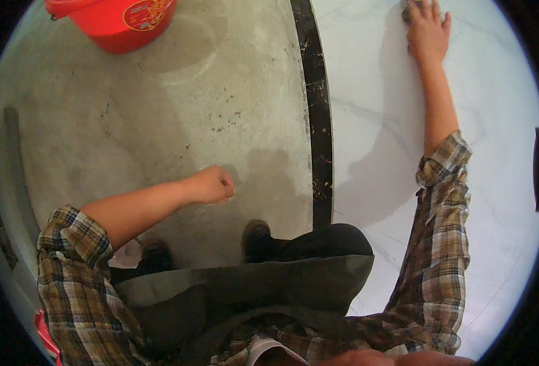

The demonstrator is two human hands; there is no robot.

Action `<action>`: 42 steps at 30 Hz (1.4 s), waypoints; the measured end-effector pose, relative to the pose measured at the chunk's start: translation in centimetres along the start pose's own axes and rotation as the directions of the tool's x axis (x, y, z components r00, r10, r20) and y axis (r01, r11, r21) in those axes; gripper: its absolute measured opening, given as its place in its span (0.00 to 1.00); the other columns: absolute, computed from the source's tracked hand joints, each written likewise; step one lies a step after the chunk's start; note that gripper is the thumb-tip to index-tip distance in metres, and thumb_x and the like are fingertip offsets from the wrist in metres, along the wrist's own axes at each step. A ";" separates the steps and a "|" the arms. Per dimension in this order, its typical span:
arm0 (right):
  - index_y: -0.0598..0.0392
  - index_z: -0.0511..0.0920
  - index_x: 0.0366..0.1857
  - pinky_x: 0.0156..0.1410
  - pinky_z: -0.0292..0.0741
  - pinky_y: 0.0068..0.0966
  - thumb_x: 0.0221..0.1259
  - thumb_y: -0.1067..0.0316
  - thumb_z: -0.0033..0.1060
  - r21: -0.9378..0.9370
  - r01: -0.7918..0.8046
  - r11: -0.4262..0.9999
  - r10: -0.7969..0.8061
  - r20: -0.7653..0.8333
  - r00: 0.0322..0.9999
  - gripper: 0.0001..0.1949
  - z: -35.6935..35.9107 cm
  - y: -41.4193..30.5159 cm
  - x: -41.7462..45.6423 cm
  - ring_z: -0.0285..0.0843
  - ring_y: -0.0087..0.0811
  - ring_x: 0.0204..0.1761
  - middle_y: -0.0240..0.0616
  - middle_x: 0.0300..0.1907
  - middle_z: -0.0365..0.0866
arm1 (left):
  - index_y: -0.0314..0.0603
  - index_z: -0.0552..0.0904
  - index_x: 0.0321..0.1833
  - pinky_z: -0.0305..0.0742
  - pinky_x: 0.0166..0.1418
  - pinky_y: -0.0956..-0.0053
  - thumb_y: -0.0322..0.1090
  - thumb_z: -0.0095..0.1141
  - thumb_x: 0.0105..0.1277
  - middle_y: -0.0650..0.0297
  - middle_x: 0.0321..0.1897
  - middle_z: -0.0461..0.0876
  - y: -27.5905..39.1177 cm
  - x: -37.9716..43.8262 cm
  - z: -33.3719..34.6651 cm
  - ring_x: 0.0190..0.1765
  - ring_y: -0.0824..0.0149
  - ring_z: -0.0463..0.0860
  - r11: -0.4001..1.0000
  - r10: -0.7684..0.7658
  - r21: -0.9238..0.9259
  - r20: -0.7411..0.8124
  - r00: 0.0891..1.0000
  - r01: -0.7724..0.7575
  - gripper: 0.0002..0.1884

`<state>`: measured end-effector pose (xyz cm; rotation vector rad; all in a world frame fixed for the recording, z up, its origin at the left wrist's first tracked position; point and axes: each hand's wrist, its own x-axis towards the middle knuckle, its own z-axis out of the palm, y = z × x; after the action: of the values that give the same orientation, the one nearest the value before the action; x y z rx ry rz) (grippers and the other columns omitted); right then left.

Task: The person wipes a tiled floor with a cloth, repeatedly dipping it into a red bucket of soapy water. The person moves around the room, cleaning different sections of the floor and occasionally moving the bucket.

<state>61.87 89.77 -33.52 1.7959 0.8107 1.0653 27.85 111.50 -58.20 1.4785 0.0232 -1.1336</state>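
Note:
My right hand [428, 34] reaches far forward and rests over a small dark green thing [406, 15], perhaps a scouring pad. Only its left edge and a bit at the top show; the fingers hide the rest. Under this hand spreads a white marble-patterned tile surface [365, 114]. My left hand [211, 185] is curled into a loose fist above the grey concrete floor [233, 132], in front of my shoes. Nothing shows in it, though its palm side is hidden.
A red plastic bucket [123, 32] with a yellow-edged emblem stands at the upper left. A black marble strip [320, 137] divides the concrete from the white tile. My dark apron [251, 283] and right knee [338, 238] fill the near middle. Something red [45, 336] shows at the lower left.

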 end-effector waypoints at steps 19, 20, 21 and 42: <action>0.53 0.76 0.46 0.71 0.49 0.41 0.54 0.64 0.50 0.629 0.006 0.777 -0.364 0.442 0.820 0.15 -2.4 -17.6 -16.8 0.60 0.38 0.64 0.42 0.55 0.70 | 0.37 0.80 0.32 0.72 0.30 0.76 0.37 0.55 0.59 0.63 0.23 0.80 -1.3 0.4 0.7 0.25 0.73 0.77 0.973 0.056 0.221 0.059 0.997 -0.068 0.10; 0.52 0.76 0.46 0.71 0.48 0.41 0.54 0.64 0.50 0.533 -0.024 0.846 -0.297 0.507 0.809 0.15 -2.8 -16.3 -14.0 0.59 0.37 0.64 0.41 0.55 0.70 | 0.37 0.80 0.31 0.73 0.30 0.76 0.37 0.55 0.59 0.63 0.23 0.80 -1.2 0.4 0.8 0.25 0.72 0.77 0.980 0.047 0.190 0.069 0.997 -0.059 0.10; 0.52 0.77 0.44 0.71 0.48 0.41 0.55 0.65 0.50 0.475 -0.024 0.880 -0.213 0.439 0.873 0.13 -1.7 -13.5 -12.7 0.60 0.38 0.64 0.41 0.54 0.71 | 0.36 0.80 0.31 0.73 0.30 0.76 0.37 0.55 0.59 0.62 0.23 0.80 -0.5 0.7 1.0 0.25 0.72 0.78 0.986 0.049 0.155 0.085 0.995 -0.062 0.09; 0.62 0.76 0.40 0.46 0.73 0.23 0.64 0.59 0.46 -0.028 -0.313 -0.949 -0.242 0.699 0.673 0.15 -14.6 -12.0 -9.6 0.75 0.27 0.38 0.36 0.36 0.78 | 0.42 0.59 0.65 0.72 0.50 0.66 0.31 0.64 0.50 0.59 0.54 0.71 10.4 -3.3 -3.4 0.53 0.62 0.74 0.741 0.402 -0.567 -0.057 0.914 -0.361 0.39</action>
<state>43.54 91.66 -43.92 -1.3529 -0.1521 0.4889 34.42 113.01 -48.99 0.8490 0.0070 -0.7428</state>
